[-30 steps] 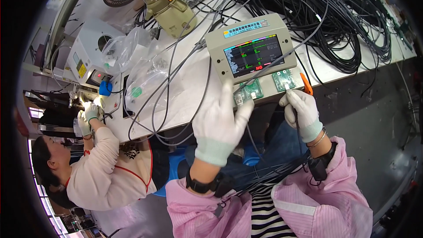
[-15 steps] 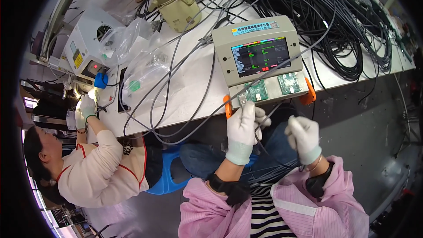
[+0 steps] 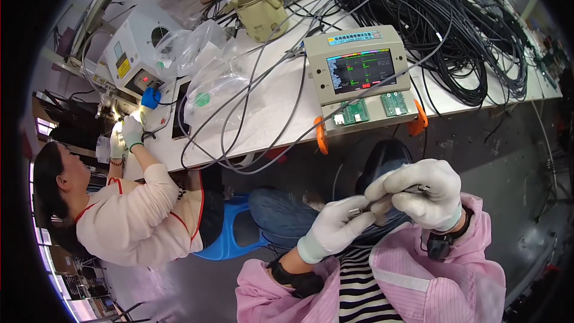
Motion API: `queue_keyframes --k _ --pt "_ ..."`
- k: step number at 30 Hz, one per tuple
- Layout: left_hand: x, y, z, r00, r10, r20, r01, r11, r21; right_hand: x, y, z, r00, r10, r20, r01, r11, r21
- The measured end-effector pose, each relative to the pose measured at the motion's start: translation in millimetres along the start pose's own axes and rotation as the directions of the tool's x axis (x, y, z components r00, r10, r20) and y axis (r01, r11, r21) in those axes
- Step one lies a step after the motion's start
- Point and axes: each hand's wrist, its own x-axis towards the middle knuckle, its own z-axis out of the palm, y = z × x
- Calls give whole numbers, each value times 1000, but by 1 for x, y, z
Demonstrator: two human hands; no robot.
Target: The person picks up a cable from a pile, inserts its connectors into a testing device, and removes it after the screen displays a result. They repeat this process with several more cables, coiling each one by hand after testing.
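Note:
In front of my lap, both my white-gloved hands are close together. My left hand [image 3: 338,227] is closed with a small cable plug [image 3: 356,212] between thumb and fingers, its metal end showing. My right hand [image 3: 426,194] is curled beside it, with a short dark piece of cable [image 3: 420,188] showing between its fingers. Part of the cable is hidden by the gloves. Beyond my hands, at the table edge, stands a beige tester [image 3: 359,72] with a lit screen and two green circuit boards [image 3: 353,112] with sockets on its front ledge.
Orange clamps [image 3: 321,136] flank the tester. Black cables [image 3: 454,42] are heaped behind it, and grey cables loop across the white table [image 3: 263,125]. Clear plastic bags [image 3: 209,96], an olive jug [image 3: 257,9] and a white machine [image 3: 134,51] stand leftward. A co-worker [image 3: 125,215] sits at left.
My left hand has left the tester's front ledge and come down toward my lap. My right hand has closed in beside it. The view has shifted slightly.

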Motion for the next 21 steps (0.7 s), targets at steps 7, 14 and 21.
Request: queue_keyframes --k 7,14,21 --pt "-12 -1 -10 880 470 -63 -295 647 704 -4 -3 10 974 -203 -100 195 977 -81" --pt "-31 -1 -17 913 374 -161 -222 789 573 -16 -1 15 958 -121 -259 154 982 110" --pt "-32 3 -12 959 -282 38 285 950 -131 -8 1 16 951 -304 -49 305 952 7"
